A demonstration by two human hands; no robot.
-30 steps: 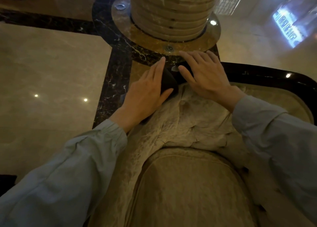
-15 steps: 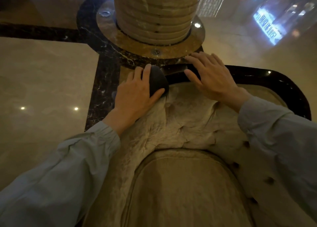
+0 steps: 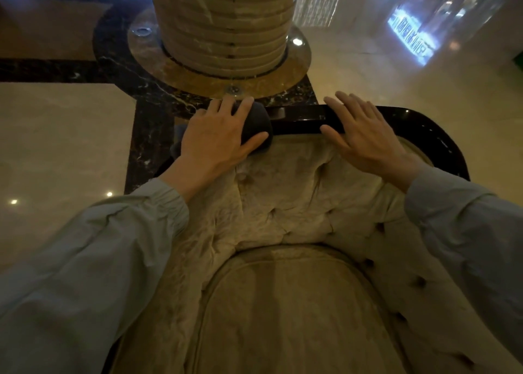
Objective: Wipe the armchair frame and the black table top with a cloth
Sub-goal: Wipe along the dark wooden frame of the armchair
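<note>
A beige tufted armchair fills the lower middle of the head view, and its glossy black frame (image 3: 424,124) curves along the top of the backrest. A dark cloth (image 3: 256,122) lies over the left part of the frame's top rail. My left hand (image 3: 218,136) presses flat on the cloth, fingers wrapped over the rail and thumb on the inner side. My right hand (image 3: 359,133) rests flat on the rail and the backrest's top edge, fingers spread, holding nothing. The black table is not in view.
A ribbed stone column (image 3: 223,23) on a round brown base (image 3: 294,71) stands just behind the chair. Polished marble floor with a dark inlay band (image 3: 147,136) lies to the left. The seat cushion (image 3: 283,311) is below my arms.
My two hands have drawn apart along the top rail. The left hand with the cloth sits at the left end, and a bare stretch of rail shows between the hands.
</note>
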